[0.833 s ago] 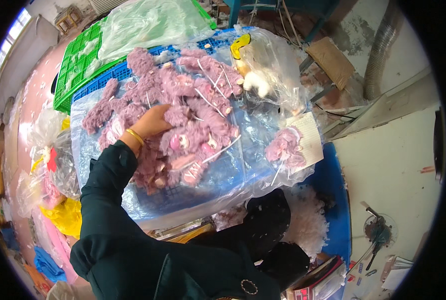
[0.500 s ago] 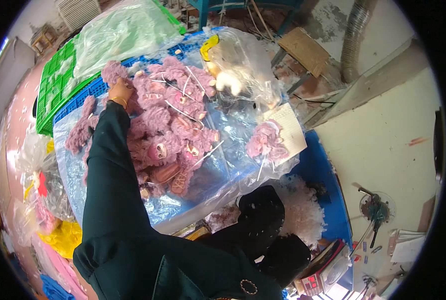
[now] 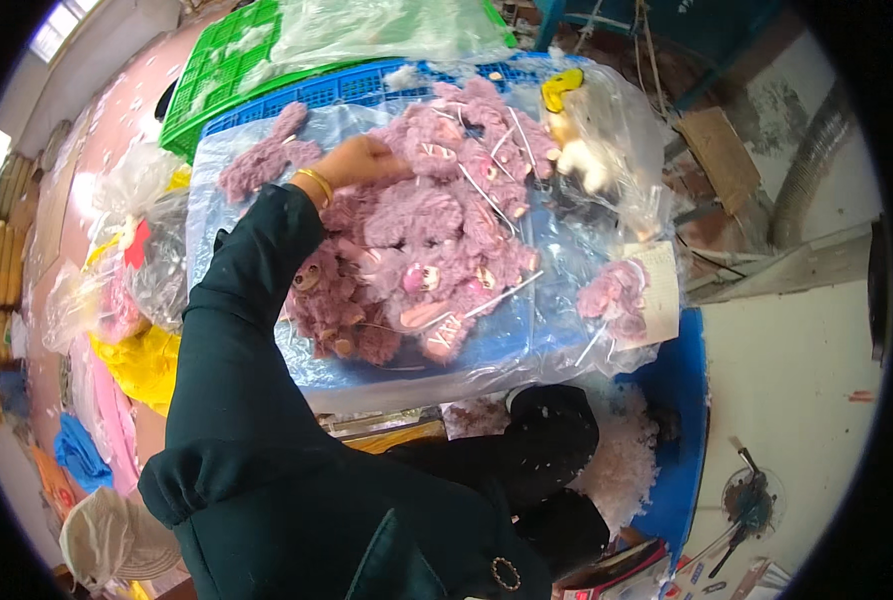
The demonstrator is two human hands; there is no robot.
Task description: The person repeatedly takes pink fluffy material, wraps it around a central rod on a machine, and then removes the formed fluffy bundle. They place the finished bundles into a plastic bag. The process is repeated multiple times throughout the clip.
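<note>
The head view shows us a clear plastic sheet [image 3: 556, 305] spread over blue crating, with a green crate [image 3: 201, 110] beyond its far left side. On the sheet lies the pile of mauve plush toys [image 3: 416, 215]; we judge most are already heaped together, loosely overlapping. Still outside it are a lone plush toy [image 3: 266, 160] at the far left and a plush piece [image 3: 611, 298] on paper [image 3: 663, 290] at the right. How many are finished we cannot tell. Our left hand [image 3: 361, 162] touches the pile's far edge, fingers bent; whether they clamp fur we cannot tell. Our right hand is out of view. Compared with the earlier frame, our left hand has moved rightward from the pile's far left corner.
</note>
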